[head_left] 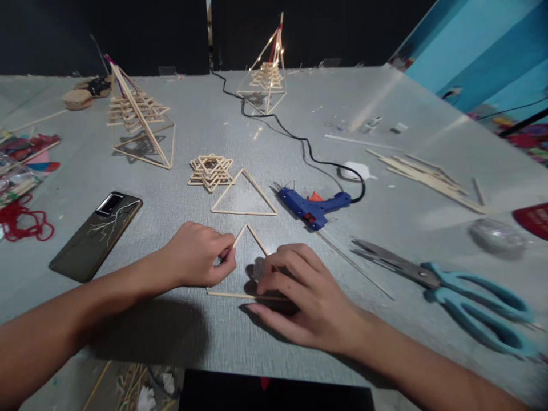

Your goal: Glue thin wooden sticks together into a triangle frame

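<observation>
On the grey table a triangle of thin wooden sticks (240, 295) lies between my hands. My left hand (204, 255) pinches its left stick with thumb and forefinger. Over the right side and lower right corner, my right hand (303, 297) is curved with its fingers apart, fingertips near the sticks; whether it grips one is hidden. Just beyond lies a second stick triangle (245, 213), beside a small stacked star of sticks (210, 172). A blue glue gun (314, 206) rests to the right of that triangle.
Teal-handled scissors (436, 281) and loose sticks (432, 180) lie right. A phone (97, 237) and red yarn (25, 220) are left. Two stick pyramids, one at back left (141, 123) and one lit (268, 77), stand behind. A black cable (308, 151) crosses the table.
</observation>
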A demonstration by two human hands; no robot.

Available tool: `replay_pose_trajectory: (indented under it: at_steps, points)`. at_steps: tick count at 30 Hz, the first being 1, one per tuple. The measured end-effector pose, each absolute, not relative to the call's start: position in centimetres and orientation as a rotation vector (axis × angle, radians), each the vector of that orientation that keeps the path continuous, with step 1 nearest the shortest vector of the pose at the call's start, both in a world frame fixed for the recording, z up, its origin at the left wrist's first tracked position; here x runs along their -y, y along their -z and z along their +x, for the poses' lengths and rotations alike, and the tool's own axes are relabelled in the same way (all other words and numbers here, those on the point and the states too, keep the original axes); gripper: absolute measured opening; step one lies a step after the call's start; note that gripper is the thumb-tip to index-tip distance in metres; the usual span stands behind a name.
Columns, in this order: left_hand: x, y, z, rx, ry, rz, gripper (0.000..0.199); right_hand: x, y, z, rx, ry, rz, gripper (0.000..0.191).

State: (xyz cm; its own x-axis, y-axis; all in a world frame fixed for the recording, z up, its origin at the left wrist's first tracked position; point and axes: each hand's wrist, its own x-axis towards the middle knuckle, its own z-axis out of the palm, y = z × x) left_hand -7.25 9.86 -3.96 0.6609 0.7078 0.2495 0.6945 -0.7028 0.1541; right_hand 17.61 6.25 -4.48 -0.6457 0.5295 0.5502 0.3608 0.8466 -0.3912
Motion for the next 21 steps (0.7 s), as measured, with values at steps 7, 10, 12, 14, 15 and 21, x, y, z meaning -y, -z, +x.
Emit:
replay_pose_trajectory:
  at_steps: [7,10,12,14,15,21]
  points:
    - [-9.84,3.99,-7.29,-1.196,-0.475,2.833,0.021,-6.39,4.24,17.72,2.286,-0.353,-0.663,0.016]
    - [-9.89,3.97,-7.26,-1.193,-0.476,2.834,0.02,-6.44,4.44,17.71,2.293,-0.375,-0.671,0.017]
    - [-9.9,3.98,-7.27,-1.19,-0.48,2.835,0.02,-6.46,4.53,17.67,2.294,-0.38,-0.672,0.017]
    - [-9.87,4.03,-7.29,-1.189,-0.487,2.837,0.02,-6.47,4.54,17.62,2.291,-0.377,-0.672,0.016]
    - [-9.85,4.05,-7.3,-1.19,-0.492,2.839,0.021,-6.48,4.53,17.59,2.289,-0.375,-0.673,0.015]
    - [-9.81,4.14,-7.34,-1.188,-0.514,2.839,0.021,-6.44,4.44,17.59,2.298,-0.375,-0.674,0.015]
